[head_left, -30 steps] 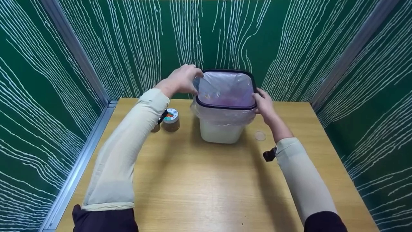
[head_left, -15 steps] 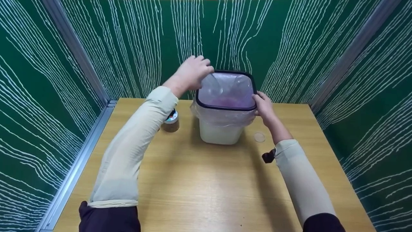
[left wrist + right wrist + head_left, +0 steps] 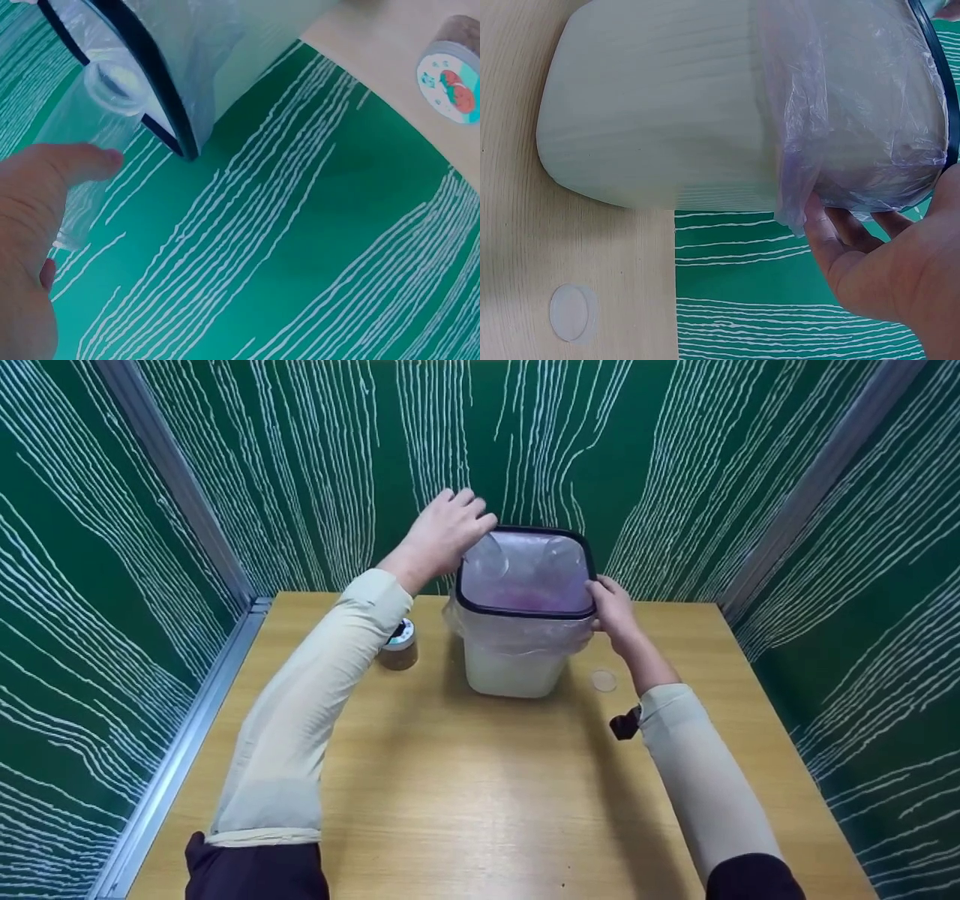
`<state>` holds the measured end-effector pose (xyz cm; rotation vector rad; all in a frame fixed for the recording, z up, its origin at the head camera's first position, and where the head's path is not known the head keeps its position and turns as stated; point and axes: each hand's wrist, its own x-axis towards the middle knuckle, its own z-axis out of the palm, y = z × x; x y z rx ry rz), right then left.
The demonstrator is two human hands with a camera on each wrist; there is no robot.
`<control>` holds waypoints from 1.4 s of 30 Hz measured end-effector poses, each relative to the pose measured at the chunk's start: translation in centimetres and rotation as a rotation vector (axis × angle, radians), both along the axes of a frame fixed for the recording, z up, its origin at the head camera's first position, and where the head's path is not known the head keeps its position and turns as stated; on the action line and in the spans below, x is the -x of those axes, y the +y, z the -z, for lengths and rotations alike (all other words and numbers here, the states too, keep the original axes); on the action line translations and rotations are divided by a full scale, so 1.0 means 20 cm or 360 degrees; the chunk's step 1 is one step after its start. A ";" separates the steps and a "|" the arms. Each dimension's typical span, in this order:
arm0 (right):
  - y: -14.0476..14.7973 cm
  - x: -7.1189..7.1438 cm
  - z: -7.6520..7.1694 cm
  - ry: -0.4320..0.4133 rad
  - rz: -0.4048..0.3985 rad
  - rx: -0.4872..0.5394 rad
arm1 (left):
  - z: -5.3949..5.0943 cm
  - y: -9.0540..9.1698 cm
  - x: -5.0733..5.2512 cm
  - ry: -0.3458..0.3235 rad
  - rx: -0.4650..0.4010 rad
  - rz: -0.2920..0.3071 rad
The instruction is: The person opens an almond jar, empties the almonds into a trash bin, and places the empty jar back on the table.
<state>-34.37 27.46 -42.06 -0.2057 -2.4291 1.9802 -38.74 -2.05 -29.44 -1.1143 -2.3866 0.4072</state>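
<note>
While the left hand curled round a clear plastic cup, thumb along its near side, the cup lay tilted, its mouth at the opening of a whitish bin. Left fingertips: largely hidden behind the cup; their exact placing could not be told. Right hand: clasped on the right edge of the bin, thumb at the black rim, fingers bent beneath, against the overhanging liner.

Bin: one, upright, toward the far edge of a wood-grained table; lined in translucent plastic, with a pinkish tint inside, the liner folded outward below the rim. Jar: one brown jar, standing left of the bin, its pale lid printed in red and green, partly covered in the head view by the left wrist. Disc: one, small, clear, flat on the table, right of the bin. Surround: green panels bearing wavy white lines. Sleeves: pale, with dark cloth above.
</note>
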 end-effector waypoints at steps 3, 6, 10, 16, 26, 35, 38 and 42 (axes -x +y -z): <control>0.00 0.00 -0.01 -0.0011 -0.0025 0.0005 | 0.00 -0.02 0.00 0.0150 -0.0024 0.0024; 0.02 -0.01 -0.01 -0.0028 -0.0105 -0.0020 | 0.00 -0.04 -0.01 0.0274 -0.0013 0.0044; 0.05 -0.04 -0.01 -0.0028 -0.0202 -0.0071 | 0.00 -0.09 -0.02 0.0392 0.0020 0.0038; 0.12 -0.11 0.00 -0.0016 -0.0220 -0.0104 | 0.02 -0.18 -0.03 0.0464 0.0002 -0.0081; 0.21 -0.17 0.06 -0.0049 -0.0259 -0.0167 | 0.02 -0.32 -0.04 0.0453 -0.0131 -0.0258; 0.33 -0.21 0.19 -0.0175 -0.0319 -0.0218 | 0.04 -0.39 -0.04 0.0497 -0.0222 -0.0410; 0.37 -0.23 0.27 -0.0220 -0.0330 -0.0255 | 0.05 -0.42 -0.03 0.0474 -0.0331 -0.0428; 0.41 -0.26 0.37 -0.0196 -0.0269 -0.0242 | 0.07 -0.49 -0.02 0.0423 -0.0499 -0.0471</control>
